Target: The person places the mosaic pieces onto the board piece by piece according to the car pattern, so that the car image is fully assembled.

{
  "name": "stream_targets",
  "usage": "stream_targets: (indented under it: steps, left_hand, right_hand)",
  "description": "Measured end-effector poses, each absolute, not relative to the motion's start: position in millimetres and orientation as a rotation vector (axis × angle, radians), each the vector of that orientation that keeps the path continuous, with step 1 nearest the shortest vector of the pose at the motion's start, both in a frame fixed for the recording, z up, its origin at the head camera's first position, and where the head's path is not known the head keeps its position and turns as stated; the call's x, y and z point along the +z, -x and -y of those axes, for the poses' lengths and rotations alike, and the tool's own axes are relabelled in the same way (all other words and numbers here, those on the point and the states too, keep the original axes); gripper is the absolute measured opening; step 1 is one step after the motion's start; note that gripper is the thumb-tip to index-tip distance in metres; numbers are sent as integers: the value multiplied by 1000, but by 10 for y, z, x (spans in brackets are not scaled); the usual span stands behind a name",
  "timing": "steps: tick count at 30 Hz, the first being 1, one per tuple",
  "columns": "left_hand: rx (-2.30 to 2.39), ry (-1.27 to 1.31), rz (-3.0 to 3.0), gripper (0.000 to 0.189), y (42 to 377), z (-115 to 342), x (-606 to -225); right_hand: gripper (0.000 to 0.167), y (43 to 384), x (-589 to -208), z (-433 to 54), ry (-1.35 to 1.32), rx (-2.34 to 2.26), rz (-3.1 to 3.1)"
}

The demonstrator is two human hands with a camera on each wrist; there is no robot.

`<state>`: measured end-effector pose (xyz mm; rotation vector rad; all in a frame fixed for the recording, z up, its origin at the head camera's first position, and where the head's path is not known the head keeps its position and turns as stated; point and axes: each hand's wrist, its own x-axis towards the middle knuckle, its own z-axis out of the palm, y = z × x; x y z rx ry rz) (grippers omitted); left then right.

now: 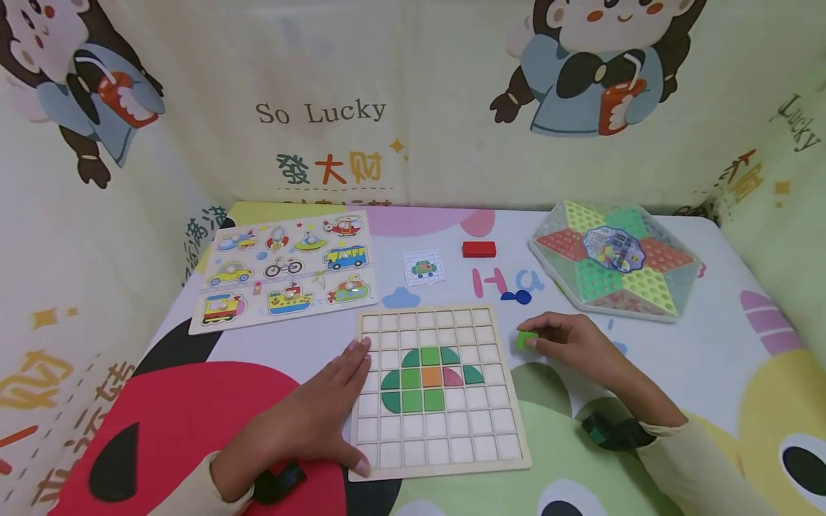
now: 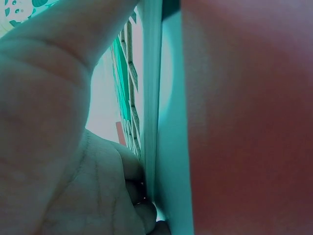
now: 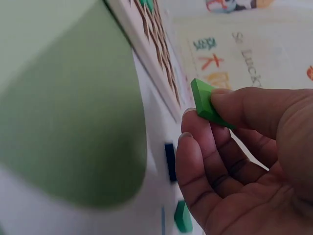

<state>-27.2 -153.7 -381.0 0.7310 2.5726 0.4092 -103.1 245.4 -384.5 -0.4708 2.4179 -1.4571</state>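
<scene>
A wooden grid board (image 1: 452, 451) lies on the patterned cloth. Several green tiles, an orange square (image 1: 431, 377) and a pink quarter-round tile (image 1: 453, 377) form a shape in its cells. My left hand (image 1: 310, 423) rests along the board's left side, fingers extended near the upper edge and thumb at the lower left corner. Right of the board, my right hand (image 1: 581, 351) pinches a green square tile (image 3: 205, 103) between thumb and fingers, held up off the cloth in the right wrist view.
Behind the board lie a picture card (image 1: 424, 267), a red block (image 1: 479, 249) and dark blue pieces (image 1: 518, 297). A vehicle puzzle board (image 1: 290, 269) is at the back left. The hexagonal game box (image 1: 616, 261) sits at the back right. Printed cloth walls (image 1: 452, 143) surround the table.
</scene>
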Motion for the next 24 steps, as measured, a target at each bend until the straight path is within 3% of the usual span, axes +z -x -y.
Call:
stream_targets:
  steps: [24]
  left_hand:
    - [410, -734, -2596, 131, 270, 1521, -3806]
  right_hand:
    - [20, 669, -3754, -1825, 858, -1345, -2366]
